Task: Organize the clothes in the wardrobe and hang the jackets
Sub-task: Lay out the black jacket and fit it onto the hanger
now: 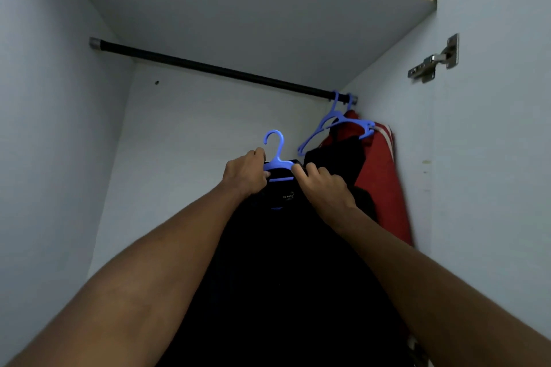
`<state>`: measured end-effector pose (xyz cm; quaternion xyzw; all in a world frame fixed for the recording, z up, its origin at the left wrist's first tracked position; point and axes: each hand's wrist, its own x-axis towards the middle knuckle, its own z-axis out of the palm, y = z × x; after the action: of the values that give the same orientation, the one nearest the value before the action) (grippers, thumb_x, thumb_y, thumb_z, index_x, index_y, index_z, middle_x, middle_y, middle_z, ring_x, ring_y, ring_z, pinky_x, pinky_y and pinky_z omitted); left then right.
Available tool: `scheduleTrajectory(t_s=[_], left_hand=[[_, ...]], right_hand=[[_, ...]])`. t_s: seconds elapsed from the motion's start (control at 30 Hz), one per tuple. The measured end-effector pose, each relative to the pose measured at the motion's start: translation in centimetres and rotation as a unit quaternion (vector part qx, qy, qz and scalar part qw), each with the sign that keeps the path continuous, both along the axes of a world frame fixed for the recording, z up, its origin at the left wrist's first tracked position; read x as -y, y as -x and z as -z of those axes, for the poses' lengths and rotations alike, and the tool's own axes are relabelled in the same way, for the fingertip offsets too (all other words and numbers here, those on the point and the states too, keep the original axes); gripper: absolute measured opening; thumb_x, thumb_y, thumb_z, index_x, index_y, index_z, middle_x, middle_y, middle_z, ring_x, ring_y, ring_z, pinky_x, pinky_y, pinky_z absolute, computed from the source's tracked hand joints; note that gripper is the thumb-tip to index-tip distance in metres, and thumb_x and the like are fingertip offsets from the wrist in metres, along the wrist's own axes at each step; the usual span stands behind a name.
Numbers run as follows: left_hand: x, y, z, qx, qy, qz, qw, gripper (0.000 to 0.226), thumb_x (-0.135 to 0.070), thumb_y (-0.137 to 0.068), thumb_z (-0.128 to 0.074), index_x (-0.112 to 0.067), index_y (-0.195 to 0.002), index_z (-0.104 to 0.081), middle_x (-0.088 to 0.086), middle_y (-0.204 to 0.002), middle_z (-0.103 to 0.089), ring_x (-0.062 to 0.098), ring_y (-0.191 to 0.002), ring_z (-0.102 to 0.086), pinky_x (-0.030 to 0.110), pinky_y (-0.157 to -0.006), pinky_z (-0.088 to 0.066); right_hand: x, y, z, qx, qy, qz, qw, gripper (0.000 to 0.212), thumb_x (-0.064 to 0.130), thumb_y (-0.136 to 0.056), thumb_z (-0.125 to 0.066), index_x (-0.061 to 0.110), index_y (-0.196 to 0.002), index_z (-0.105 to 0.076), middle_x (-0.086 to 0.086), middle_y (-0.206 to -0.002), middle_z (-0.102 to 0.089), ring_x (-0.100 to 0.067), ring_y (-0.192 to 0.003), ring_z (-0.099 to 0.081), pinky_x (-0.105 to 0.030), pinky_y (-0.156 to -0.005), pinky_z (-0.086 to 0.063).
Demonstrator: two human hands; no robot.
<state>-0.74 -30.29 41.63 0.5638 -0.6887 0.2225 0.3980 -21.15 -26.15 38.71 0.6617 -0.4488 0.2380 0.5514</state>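
Note:
A black jacket (286, 262) hangs on a blue plastic hanger (276, 155) that I hold up inside the wardrobe, below the black rail (208, 67). My left hand (246, 174) grips the hanger's left shoulder and the collar. My right hand (323, 185) grips the right shoulder of the hanger and the fabric. The hook points up and is clear of the rail. At the rail's far right end hang two more blue hangers (334, 125); one carries a red jacket (378, 176) with white stripes, and a dark garment (337, 164) hangs in front of it.
A shelf board (268, 9) closes the space just above the rail. The wardrobe's side walls stand left and right, with a metal door hinge (435, 59) on the right wall. The rail is bare from its left end to the hung hangers.

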Motion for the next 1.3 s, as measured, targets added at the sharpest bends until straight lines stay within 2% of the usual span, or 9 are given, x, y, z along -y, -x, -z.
scheduleTrajectory(t_s=[0.2, 0.37, 0.67, 0.9, 1.0, 1.07, 1.13, 1.2, 1.3], left_hand=[[3.4, 1.6, -4.6, -0.019, 0.060, 0.042, 0.997, 0.045, -0.039, -0.098, -0.058, -0.019, -0.135, -0.041, 0.006, -0.132, -0.059, 0.030, -0.111, -0.063, 0.040, -0.082, -0.047], [6.1, 2.4, -9.0, 0.022, 0.084, 0.086, 0.993, 0.035, -0.037, -0.099, -0.058, -0.020, -0.127, -0.047, 0.005, -0.129, -0.059, 0.029, -0.109, -0.063, 0.039, -0.082, -0.048], [11.1, 2.4, -13.8, 0.065, 0.149, 0.184, 0.969, 0.027, -0.032, -0.099, -0.057, -0.021, -0.123, -0.051, 0.003, -0.126, -0.060, 0.025, -0.101, -0.063, 0.037, -0.076, -0.049], [15.9, 3.5, -13.4, 0.033, 0.127, 0.246, 0.960, 0.031, -0.033, -0.098, -0.055, -0.020, -0.126, -0.049, 0.004, -0.127, -0.057, 0.025, -0.106, -0.060, 0.039, -0.080, -0.051], [18.5, 4.0, -12.6, 0.010, 0.077, 0.261, 0.962, 0.052, -0.038, -0.096, -0.060, -0.018, -0.139, -0.041, 0.010, -0.139, -0.048, 0.029, -0.119, -0.055, 0.041, -0.089, -0.051], [21.3, 4.6, -11.2, -0.010, 0.006, 0.289, 0.957, 0.078, -0.045, -0.093, -0.065, -0.018, -0.154, -0.025, 0.015, -0.154, -0.035, 0.035, -0.134, -0.046, 0.047, -0.103, -0.047], [23.8, 5.9, -9.3, -0.022, -0.076, 0.311, 0.947, 0.102, -0.053, -0.090, -0.067, -0.024, -0.162, -0.003, 0.016, -0.166, -0.013, 0.040, -0.148, -0.028, 0.053, -0.117, -0.035], [26.1, 7.4, -7.7, -0.009, -0.150, 0.305, 0.940, 0.115, -0.062, -0.086, -0.069, -0.034, -0.161, 0.014, 0.014, -0.170, 0.005, 0.044, -0.153, -0.014, 0.057, -0.122, -0.026], [29.4, 9.9, -6.6, 0.032, -0.199, 0.324, 0.924, 0.128, -0.071, -0.076, -0.072, -0.048, -0.153, 0.027, 0.012, -0.169, 0.019, 0.045, -0.155, -0.001, 0.061, -0.123, -0.019]], right_hand=[[2.1, 0.6, -5.1, 0.040, 0.016, 0.067, 0.997, 0.044, 0.009, -0.092, -0.064, 0.016, -0.131, -0.044, -0.007, -0.090, -0.055, -0.024, -0.067, -0.056, -0.031, -0.043, -0.034], [3.9, 2.0, -11.1, 0.091, 0.061, 0.117, 0.987, 0.058, 0.005, -0.084, -0.073, 0.014, -0.132, -0.043, -0.010, -0.094, -0.060, -0.027, -0.073, -0.062, -0.033, -0.047, -0.047], [6.7, 2.9, -19.7, 0.097, 0.065, 0.157, 0.981, 0.062, 0.011, -0.090, -0.069, 0.015, -0.143, -0.036, -0.013, -0.113, -0.062, -0.036, -0.092, -0.066, -0.037, -0.057, -0.040], [10.6, 2.4, -21.0, 0.056, 0.048, 0.194, 0.978, 0.046, 0.017, -0.092, -0.068, 0.019, -0.132, -0.046, -0.009, -0.109, -0.065, -0.035, -0.092, -0.067, -0.036, -0.058, -0.041], [11.1, 2.1, -19.0, 0.029, 0.125, 0.223, 0.966, 0.054, 0.024, -0.084, -0.076, 0.018, -0.131, -0.051, -0.013, -0.111, -0.066, -0.034, -0.098, -0.064, -0.040, -0.076, -0.049], [12.0, 1.4, -16.4, 0.018, 0.124, 0.239, 0.963, 0.069, 0.036, -0.086, -0.071, 0.013, -0.144, -0.042, -0.024, -0.145, -0.047, -0.041, -0.130, -0.046, -0.047, -0.104, -0.040], [12.5, 1.3, -13.1, 0.032, 0.042, 0.254, 0.966, 0.109, 0.062, -0.081, -0.066, 0.009, -0.159, -0.012, -0.027, -0.165, -0.001, -0.045, -0.152, -0.006, -0.057, -0.121, -0.014], [13.0, 2.1, -10.2, 0.056, -0.044, 0.292, 0.954, 0.143, 0.085, -0.065, -0.063, 0.013, -0.158, 0.019, -0.023, -0.162, 0.027, -0.042, -0.151, 0.021, -0.060, -0.122, 0.005], [12.3, 5.8, -9.3, 0.048, -0.075, 0.400, 0.912, 0.162, 0.090, -0.051, -0.069, 0.015, -0.153, 0.033, -0.018, -0.158, 0.039, -0.038, -0.147, 0.034, -0.061, -0.116, 0.020]])
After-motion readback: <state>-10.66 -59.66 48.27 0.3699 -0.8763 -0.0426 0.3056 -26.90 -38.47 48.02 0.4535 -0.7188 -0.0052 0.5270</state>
